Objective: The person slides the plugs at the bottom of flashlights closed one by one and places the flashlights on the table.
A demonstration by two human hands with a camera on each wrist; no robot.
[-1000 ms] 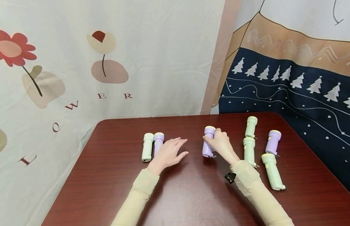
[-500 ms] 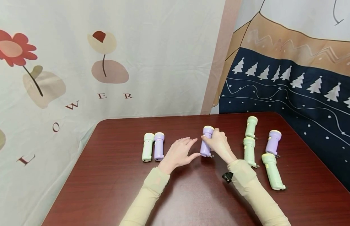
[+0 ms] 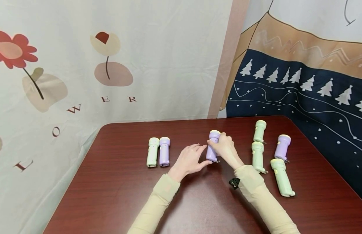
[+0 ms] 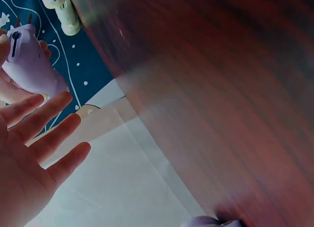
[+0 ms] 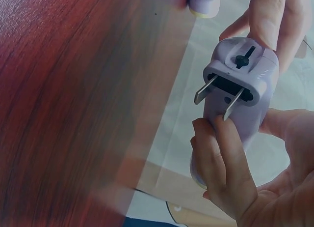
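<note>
Near the table's middle, a purple flashlight (image 3: pixel 211 152) is gripped by my right hand (image 3: pixel 226 149), thumb on one side and fingers round the other. Two metal plug prongs (image 5: pixel 233 103) stick out of its tail end in the right wrist view, beside a black slider (image 5: pixel 242 61). Straight-fingered, my left hand (image 3: pixel 189 161) is at the flashlight's left, its thumb by the tail end; whether it touches is hard to tell. The left wrist view has the left hand's spread fingers (image 4: pixel 51 121) in front of the flashlight (image 4: pixel 32 62).
On the left a green flashlight (image 3: pixel 152 152) and a purple one (image 3: pixel 164 152) lie side by side. To the right lie several more: green ones (image 3: pixel 259 131) (image 3: pixel 258 156) (image 3: pixel 282 178) and a purple one (image 3: pixel 282 147). A patterned cloth (image 3: pixel 169 65) hangs behind the table (image 3: pixel 110 195).
My left hand has moved right, away from the left pair of flashlights and up to the held one. The right hand has shifted slightly left with its purple flashlight.
</note>
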